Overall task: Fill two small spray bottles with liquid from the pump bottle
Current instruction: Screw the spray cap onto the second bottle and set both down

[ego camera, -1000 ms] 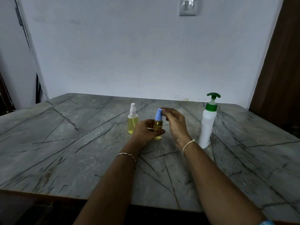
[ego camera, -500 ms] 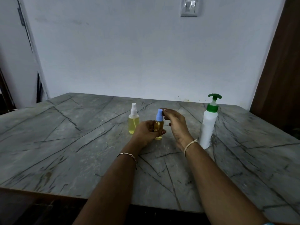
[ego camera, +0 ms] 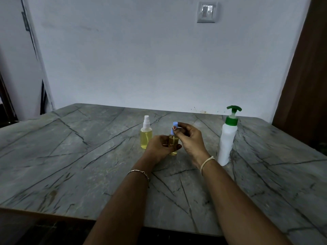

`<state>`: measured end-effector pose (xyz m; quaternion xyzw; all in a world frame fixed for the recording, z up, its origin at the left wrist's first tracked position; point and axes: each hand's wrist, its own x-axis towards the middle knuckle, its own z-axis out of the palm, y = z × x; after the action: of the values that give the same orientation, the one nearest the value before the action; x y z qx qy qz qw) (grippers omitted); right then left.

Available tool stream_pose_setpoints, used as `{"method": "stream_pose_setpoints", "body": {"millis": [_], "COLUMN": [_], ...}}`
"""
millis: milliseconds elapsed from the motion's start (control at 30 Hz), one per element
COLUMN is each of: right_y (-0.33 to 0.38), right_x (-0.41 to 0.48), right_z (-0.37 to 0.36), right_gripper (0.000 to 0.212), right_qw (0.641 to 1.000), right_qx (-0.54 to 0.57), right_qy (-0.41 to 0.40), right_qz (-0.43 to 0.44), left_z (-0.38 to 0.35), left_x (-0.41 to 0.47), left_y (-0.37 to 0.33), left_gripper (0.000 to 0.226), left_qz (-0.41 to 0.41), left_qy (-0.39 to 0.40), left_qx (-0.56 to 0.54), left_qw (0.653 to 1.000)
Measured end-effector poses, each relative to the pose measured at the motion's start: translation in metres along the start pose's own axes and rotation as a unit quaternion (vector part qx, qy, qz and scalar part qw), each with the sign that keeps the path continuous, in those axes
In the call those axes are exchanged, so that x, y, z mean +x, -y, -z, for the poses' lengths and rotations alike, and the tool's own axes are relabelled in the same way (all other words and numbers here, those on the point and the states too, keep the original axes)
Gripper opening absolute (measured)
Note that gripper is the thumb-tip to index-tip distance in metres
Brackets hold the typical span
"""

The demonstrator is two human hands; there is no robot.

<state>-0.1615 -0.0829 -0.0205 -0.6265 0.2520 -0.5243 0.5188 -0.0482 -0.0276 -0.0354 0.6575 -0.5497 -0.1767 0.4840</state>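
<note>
Hands met on the blue-capped spray bottle (ego camera: 174,140) near the middle of the counter (ego camera: 70,156). Left hand (ego camera: 160,147) gripped the bottle's body, fingers curled round it. Right hand (ego camera: 190,140) pinched the blue cap between thumb and fingertips. Bottle was upright and held yellow liquid; could not tell whether its base touched the counter. White-capped spray bottle (ego camera: 146,137) stood upright just beside the left hand, on its left, yellow liquid up to the shoulder. Pump bottle (ego camera: 226,142), white with a green pump, stood upright near the right wrist, apart from both hands.
</note>
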Motion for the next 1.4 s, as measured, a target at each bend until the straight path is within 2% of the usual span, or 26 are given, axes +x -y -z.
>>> {"method": "stream_pose_setpoints", "body": {"millis": [133, 233, 467, 700, 1000, 1100, 1267, 1400], "right_y": [-0.001, -0.001, -0.007, -0.008, -0.005, -0.006, -0.006, -0.007], "right_x": [0.0, -0.003, 0.0, 0.0, -0.001, -0.002, -0.005, -0.003], "right_z": [0.001, 0.002, -0.001, -0.006, -0.008, -0.008, -0.001, -0.001], "right_gripper": [0.026, 0.026, 0.019, 0.016, 0.021, 0.018, 0.023, 0.034], "right_qw": [0.999, 0.997, 0.99, 0.965, 0.952, 0.957, 0.978, 0.976], "right_qx": [-0.008, -0.046, -0.127, -0.226, -0.266, -0.244, -0.173, -0.201], "right_qy": [0.034, 0.058, 0.001, -0.052, -0.076, -0.074, -0.029, 0.017], "right_qz": [-0.008, 0.024, 0.065, 0.12, 0.134, 0.141, 0.109, 0.084], "left_z": [-0.001, 0.0, 0.001, 0.003, 0.002, 0.0, -0.001, 0.002], "left_x": [0.001, -0.001, -0.002, -0.005, -0.007, -0.008, -0.009, -0.008], "left_y": [0.001, -0.002, 0.0, -0.004, -0.005, -0.006, -0.005, -0.004], "left_gripper": [0.04, 0.035, 0.035, 0.03, 0.026, 0.024, 0.019, 0.016], "left_qz": [0.009, 0.007, 0.006, -0.003, -0.027, -0.027, -0.025, -0.02], "left_qy": [0.0, -0.006, 0.005, 0.02, 0.004, -0.004, -0.004, 0.023], "left_qx": [0.0, -0.005, -0.03, -0.032, 0.006, 0.015, -0.015, -0.023], "left_qw": [1.0, 1.0, 1.0, 0.999, 1.0, 0.999, 1.0, 0.999]}}
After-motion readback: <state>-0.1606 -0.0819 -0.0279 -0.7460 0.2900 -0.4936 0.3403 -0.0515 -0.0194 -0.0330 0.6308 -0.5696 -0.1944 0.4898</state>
